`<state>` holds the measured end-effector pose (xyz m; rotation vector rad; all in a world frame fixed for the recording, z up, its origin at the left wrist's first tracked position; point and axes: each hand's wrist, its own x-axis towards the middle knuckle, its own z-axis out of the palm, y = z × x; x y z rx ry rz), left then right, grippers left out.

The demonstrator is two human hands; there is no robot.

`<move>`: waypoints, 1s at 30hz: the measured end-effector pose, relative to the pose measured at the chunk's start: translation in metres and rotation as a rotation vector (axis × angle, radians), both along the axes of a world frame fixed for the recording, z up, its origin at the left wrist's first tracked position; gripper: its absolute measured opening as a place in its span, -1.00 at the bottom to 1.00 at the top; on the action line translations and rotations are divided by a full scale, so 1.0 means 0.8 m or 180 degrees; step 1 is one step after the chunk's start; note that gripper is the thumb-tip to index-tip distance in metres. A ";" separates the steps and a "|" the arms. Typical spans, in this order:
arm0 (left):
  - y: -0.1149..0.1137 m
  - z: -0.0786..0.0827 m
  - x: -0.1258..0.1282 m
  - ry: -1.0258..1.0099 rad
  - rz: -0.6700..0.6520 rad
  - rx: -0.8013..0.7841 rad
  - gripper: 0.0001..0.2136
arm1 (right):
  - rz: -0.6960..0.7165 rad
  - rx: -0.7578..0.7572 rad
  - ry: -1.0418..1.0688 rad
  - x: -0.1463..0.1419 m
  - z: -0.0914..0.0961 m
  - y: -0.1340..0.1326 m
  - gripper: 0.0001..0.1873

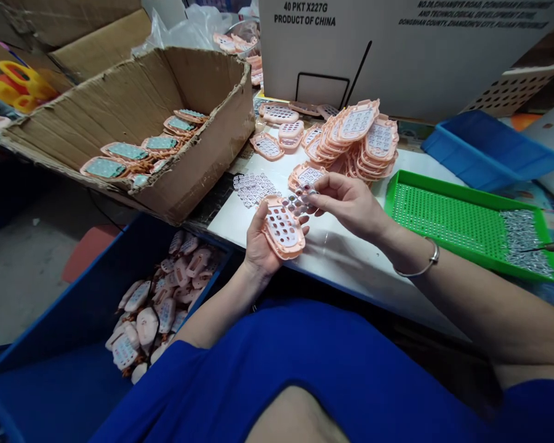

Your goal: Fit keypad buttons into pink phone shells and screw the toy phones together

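Note:
My left hand (264, 246) is closed around a peach plastic toy shell (284, 229) with a white inset full of square holes, held over the table's front edge. Just above that shell, my right hand (346, 203) pinches a small button pad (298, 200) between thumb and fingers. Behind the hands lies another peach shell (305, 175), partly covered by the right hand. Several thin button pads (255, 188) lie in a heap left of it. A tall stack of peach shells (351, 132) stands further back, with several loose ones (268, 146) to its left.
A cardboard box (212, 163) with green-boarded shells stands at the left. Below it, a blue bin (64, 363) holds finished-looking toy pieces (148, 326). To the right are a green tray (443, 209) with screws (526, 240) and a blue basket (489, 151). A large white carton (397, 61) stands behind.

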<state>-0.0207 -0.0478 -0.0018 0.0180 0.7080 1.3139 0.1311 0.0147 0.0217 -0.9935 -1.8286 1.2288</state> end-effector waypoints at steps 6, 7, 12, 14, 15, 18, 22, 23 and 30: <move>-0.003 -0.002 0.012 -0.0258 0.0180 0.0054 -0.61 | 0.0181 0.2755 -0.1091 -0.005 -0.019 -0.026 -0.82; -0.004 -0.002 0.012 -0.0282 0.0215 0.0055 -0.61 | 0.0318 0.3091 -0.1167 -0.005 -0.024 -0.028 -0.81; -0.010 -0.007 0.008 -0.0307 0.0145 0.0024 -0.59 | 0.0616 0.4019 -0.1006 -0.004 -0.039 -0.031 -0.83; -0.014 -0.011 0.006 -0.0263 0.0119 0.0018 -0.62 | 0.0612 0.4008 -0.1021 -0.005 -0.041 -0.036 -0.82; -0.017 -0.013 0.005 -0.0234 0.0096 0.0016 -0.64 | 0.0588 0.3988 -0.1078 -0.006 -0.042 -0.040 -0.81; -0.022 -0.020 0.003 -0.0155 -0.0081 0.0004 -0.63 | 0.0564 0.3967 -0.1285 -0.010 -0.046 -0.055 -0.77; -0.022 -0.024 -0.003 -0.0054 -0.0112 0.0072 -0.57 | 0.0652 0.3848 -0.1014 -0.002 -0.050 -0.057 -0.75; -0.021 -0.024 -0.006 -0.0021 -0.0062 0.0121 -0.57 | 0.0565 0.3743 -0.0939 0.002 -0.051 -0.052 -0.75; -0.009 -0.015 -0.019 0.0191 0.0094 0.0208 -0.52 | -0.0084 0.2422 -0.3013 0.001 -0.043 0.003 -0.68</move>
